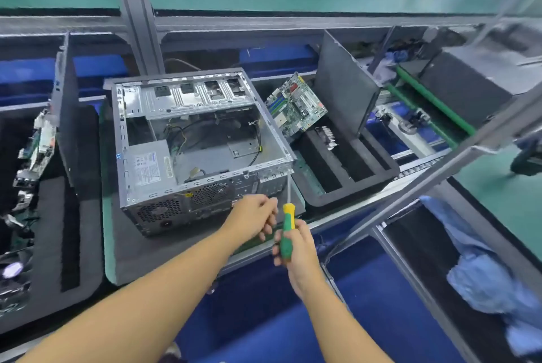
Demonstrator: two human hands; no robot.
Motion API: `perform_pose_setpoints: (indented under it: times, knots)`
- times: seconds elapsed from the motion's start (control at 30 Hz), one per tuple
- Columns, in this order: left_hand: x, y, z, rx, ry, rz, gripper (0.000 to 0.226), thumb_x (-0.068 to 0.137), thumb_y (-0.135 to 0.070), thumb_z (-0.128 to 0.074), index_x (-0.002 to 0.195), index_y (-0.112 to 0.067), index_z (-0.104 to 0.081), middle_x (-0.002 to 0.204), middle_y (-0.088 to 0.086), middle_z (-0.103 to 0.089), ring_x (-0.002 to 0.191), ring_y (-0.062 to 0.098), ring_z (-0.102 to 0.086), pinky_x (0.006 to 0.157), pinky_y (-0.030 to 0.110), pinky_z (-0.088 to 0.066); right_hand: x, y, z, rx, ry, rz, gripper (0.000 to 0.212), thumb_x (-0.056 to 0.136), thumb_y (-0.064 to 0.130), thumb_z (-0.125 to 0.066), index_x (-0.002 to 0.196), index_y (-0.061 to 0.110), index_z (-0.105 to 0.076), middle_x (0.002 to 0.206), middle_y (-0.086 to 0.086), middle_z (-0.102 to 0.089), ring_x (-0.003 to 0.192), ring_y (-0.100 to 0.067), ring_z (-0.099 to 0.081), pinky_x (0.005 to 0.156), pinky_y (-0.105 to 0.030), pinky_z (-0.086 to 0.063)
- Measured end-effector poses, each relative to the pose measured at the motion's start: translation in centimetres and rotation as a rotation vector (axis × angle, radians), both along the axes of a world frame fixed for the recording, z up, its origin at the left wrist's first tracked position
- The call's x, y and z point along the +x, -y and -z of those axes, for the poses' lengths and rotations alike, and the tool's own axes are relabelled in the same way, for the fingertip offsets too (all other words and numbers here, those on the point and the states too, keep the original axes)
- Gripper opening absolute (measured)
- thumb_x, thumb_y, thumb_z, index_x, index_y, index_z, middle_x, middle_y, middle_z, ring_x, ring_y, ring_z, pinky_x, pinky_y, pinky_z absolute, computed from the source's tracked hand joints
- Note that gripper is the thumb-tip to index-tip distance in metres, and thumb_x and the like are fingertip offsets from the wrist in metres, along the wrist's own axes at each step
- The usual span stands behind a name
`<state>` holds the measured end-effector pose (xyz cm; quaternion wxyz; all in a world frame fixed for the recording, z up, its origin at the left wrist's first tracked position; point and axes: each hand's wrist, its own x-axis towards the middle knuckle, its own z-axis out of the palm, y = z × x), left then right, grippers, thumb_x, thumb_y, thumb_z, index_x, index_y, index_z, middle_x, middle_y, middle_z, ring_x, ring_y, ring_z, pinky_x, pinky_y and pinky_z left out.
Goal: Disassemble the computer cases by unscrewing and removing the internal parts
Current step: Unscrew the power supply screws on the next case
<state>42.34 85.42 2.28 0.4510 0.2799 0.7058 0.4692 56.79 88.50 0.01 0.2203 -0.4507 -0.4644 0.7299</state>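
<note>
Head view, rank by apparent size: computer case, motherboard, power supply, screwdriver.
1. computer case: clearly largest.
2. motherboard and power supply: look similar, not ranked.
3. screwdriver: long but thin, and nearest the camera; smallest by area, though unsure.

So one open computer case, one motherboard, one screwdriver. Two upright side panels, plus three foam trays I think, left edge is blurry.
</note>
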Motion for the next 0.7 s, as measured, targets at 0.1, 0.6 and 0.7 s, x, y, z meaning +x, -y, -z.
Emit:
perform_pose_setpoints:
  times: [0.1,0.6,0.7]
  knots:
    - [1.4,-4.3,-1.3,0.000,0.048,0.027,0.016,0.098,-0.014,-0.058,0.088,-0.004,-0.065,0.074,0.008,-0.072,0.059,0.016,-0.067,0.048,0.029,-0.052,0.8,-2.9,-1.8,0.026,-0.030,0.133,0.019,0.075,0.022,-0.052,0.093,0.016,-0.047,0.073,-0.003,-0.057,0.051,-0.017,-0.046,0.043,-0.027,-0.032]
    - [0.9,-25.2,-3.1,-0.304,-1.228,0.763,0.030,0.087,0.003,-0.058,0.114,-0.009,-0.065,0.119,0.011,-0.065,0.110,0.034,-0.065,0.077,0.039,-0.049,4.2,-11.7,-4.6,0.199,0.159,0.289,0.023,0.074,0.038,-0.056,0.094,0.027,-0.052,0.073,-0.002,-0.058,0.055,-0.015,-0.047,0.046,-0.029,-0.038]
    - [-0.5,-26.7,-2.2,-0.367,-1.202,0.801,0.032,0.089,0.002,-0.056,0.119,-0.009,-0.063,0.122,0.011,-0.062,0.111,0.033,-0.063,0.077,0.037,-0.045,3.2,-13.1,-4.2,0.201,0.174,0.306,0.018,0.074,0.041,-0.057,0.089,0.031,-0.053,0.073,-0.001,-0.059,0.054,-0.016,-0.047,0.047,-0.029,-0.039]
